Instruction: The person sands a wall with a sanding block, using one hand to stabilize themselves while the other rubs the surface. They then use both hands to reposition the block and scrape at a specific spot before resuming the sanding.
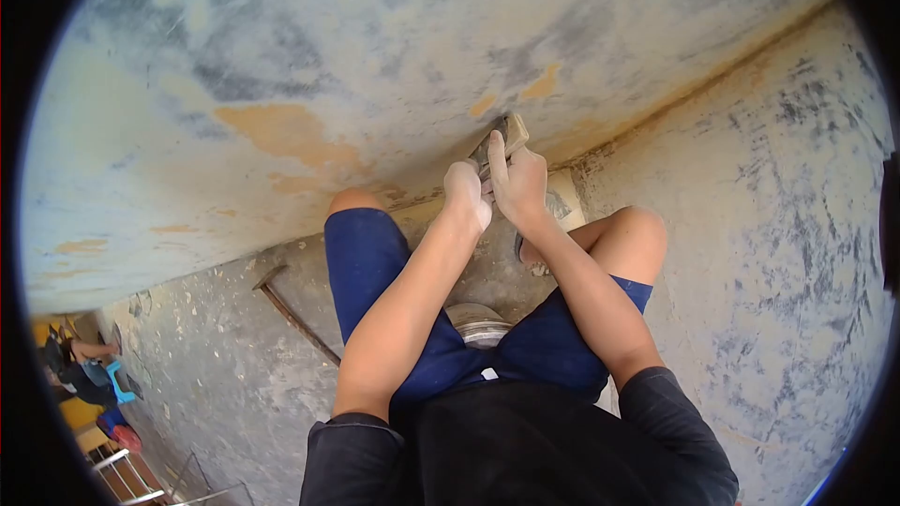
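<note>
Low against the patched wall (309, 66), a small scraping tool (511, 134) is gripped by both hands, the left hand (467, 195) and right hand (518, 183) closed together around it, its blade pressed to the plaster above the knees.

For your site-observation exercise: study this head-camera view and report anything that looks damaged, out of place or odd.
The wall looks damaged: its pale coating is worn off in orange patches, near where both hands, left hand and right hand, press a scraper-like tool to it. A rusty metal bar lies loose on the dusty floor.
</note>
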